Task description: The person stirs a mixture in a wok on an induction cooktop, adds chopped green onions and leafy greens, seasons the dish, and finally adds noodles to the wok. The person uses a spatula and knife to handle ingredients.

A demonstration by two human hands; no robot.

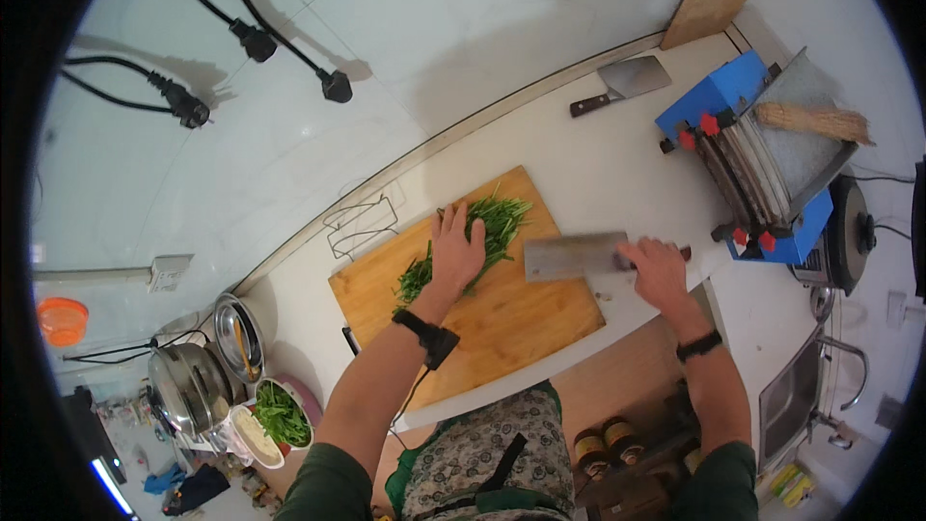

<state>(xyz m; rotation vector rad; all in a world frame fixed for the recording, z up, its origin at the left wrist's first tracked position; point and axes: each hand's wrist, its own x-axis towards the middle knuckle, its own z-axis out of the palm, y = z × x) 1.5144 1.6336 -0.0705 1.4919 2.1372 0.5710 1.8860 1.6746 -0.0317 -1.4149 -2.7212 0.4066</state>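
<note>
Cut green stalks, which look like chives (499,221), lie in a long pile on a wooden cutting board (506,333). My left hand (458,250) rests on the pile, palm down with its fingers spread. To the right, my right hand (657,271) holds a cleaver (575,255) by its handle. The wide blade lies flat-side up over the board's right edge; whether it touches the board I cannot tell. Small pale bits sit on the counter just right of the board. A black band is around each wrist.
A second cleaver (636,77) lies near the wall. At right stand a blue-sided roller machine (752,166) and a sink (788,398). A wire rack (362,224) is behind the board. At left are steel bowls (239,336) and a basin of leafy greens (282,412).
</note>
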